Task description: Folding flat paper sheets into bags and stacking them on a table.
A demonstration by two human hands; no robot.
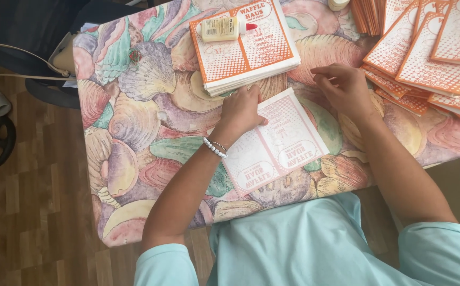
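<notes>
- far left, off the table: wood floor [28, 212], with a dark chair [39, 32] up in the corner
- table [134, 132] has a pastel seashell-print cloth on it, pretty loud pattern
- left hand [242, 110] lies palm-down on the top left part of the sheet [288, 140], fingers spread a bit and pressing flat, not gripping anything. beaded bracelet [214, 148] on that wrist
- the sheet is a white printed paper with orange dot pattern, lying flat in the middle of the table right in front of the person, turned slightly
- just behind the left hand there's a stack [251, 53] of the same kind of sheets, with a small glue bottle [222, 28] lying on top, red cap
- right hand [344, 87] sits just past the sheet's upper right corner, fingers loosely curled; can't tell if it's pinching anything
- far right: folded pieces [426, 53] in orange and white, fanned out overlapping near the table's edge
</notes>
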